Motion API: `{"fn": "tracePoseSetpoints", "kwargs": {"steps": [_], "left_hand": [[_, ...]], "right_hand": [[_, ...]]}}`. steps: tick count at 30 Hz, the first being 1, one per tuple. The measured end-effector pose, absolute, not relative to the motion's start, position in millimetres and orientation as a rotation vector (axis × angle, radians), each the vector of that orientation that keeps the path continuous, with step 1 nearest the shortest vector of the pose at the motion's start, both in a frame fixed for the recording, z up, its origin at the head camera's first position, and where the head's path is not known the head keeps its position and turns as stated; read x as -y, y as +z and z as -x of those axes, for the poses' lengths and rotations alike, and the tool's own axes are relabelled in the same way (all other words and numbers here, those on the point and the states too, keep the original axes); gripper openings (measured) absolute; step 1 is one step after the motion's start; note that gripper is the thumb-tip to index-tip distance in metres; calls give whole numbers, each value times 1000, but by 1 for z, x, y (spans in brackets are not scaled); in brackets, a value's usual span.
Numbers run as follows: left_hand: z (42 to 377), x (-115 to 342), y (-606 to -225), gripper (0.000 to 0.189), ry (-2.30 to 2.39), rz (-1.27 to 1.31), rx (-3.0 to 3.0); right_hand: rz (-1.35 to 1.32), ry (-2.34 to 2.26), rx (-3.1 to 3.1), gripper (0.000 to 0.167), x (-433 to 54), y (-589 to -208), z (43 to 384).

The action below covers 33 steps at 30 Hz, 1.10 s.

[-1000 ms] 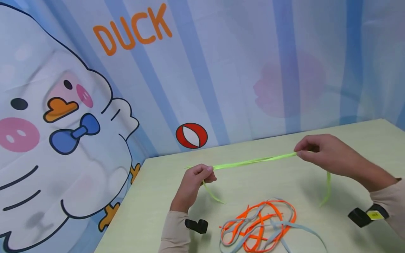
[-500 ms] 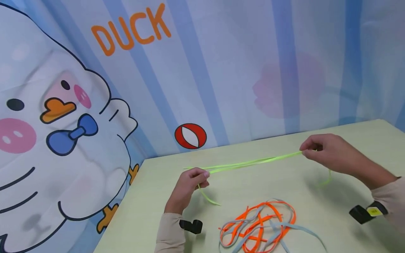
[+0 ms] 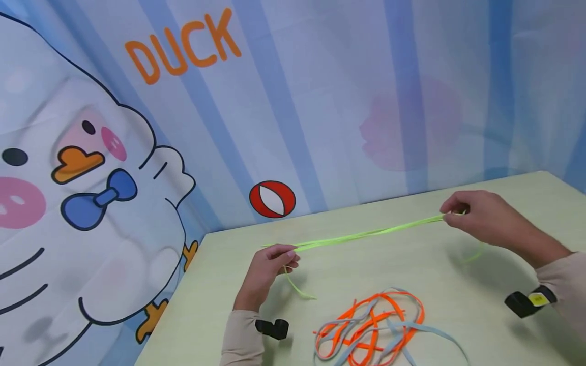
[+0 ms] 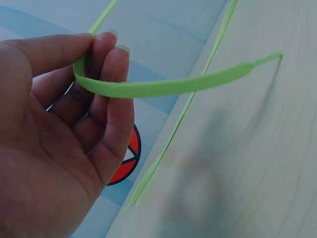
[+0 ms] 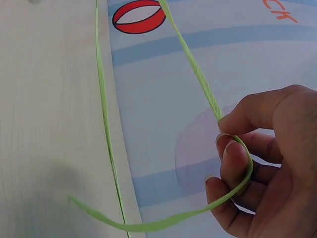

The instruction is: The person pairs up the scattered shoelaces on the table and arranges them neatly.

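Observation:
A flat neon-green shoelace [image 3: 375, 232] is stretched between both hands above the table. My left hand [image 3: 265, 272] pinches it between thumb and index finger; a short tail [image 4: 158, 89] with a narrow tip hangs past the fingers. At the right, my right hand [image 3: 492, 221] pinches the other end between thumb and fingertips, and its loose tail [image 5: 158, 224] curls below. A second green shoelace [image 5: 105, 109] lies nearly straight along the table behind, close to the far edge. In the head view it partly overlaps the held one.
Tangled orange [image 3: 374, 333] and grey-blue shoelaces [image 3: 432, 329] lie in a loose pile at the front middle of the pale table [image 3: 206, 305]. A printed curtain [image 3: 320, 101] with a duck and a ball stands along the table's far edge.
The hands have moved a little farther apart, the right hand going right and the left hand slightly left, with the held shoelace spanning more width. The head view has shifted slightly. The pile is unmoved.

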<state>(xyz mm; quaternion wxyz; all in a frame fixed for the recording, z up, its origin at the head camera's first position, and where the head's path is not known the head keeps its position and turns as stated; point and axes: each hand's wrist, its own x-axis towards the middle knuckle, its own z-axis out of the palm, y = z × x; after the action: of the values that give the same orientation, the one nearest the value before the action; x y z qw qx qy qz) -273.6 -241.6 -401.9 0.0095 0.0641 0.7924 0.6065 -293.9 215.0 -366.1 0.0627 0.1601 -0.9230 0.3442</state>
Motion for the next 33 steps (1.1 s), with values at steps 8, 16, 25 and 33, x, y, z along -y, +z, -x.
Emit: {"fn": "tracePoseSetpoints", "kwargs": {"steps": [8, 16, 25, 33], "left_hand": [[277, 237, -405, 28, 1959, -78, -2465], [280, 241, -399, 32, 2023, 32, -2470], [290, 240, -396, 31, 2086, 103, -2421], [301, 245, -404, 26, 2263, 236, -2281]], "right_hand": [[-438, 1067, 2781, 18, -223, -368, 293], [-492, 1064, 2749, 18, -223, -372, 298], [-462, 997, 2798, 28, -225, -373, 299], [-488, 927, 2784, 24, -229, -381, 301]]}}
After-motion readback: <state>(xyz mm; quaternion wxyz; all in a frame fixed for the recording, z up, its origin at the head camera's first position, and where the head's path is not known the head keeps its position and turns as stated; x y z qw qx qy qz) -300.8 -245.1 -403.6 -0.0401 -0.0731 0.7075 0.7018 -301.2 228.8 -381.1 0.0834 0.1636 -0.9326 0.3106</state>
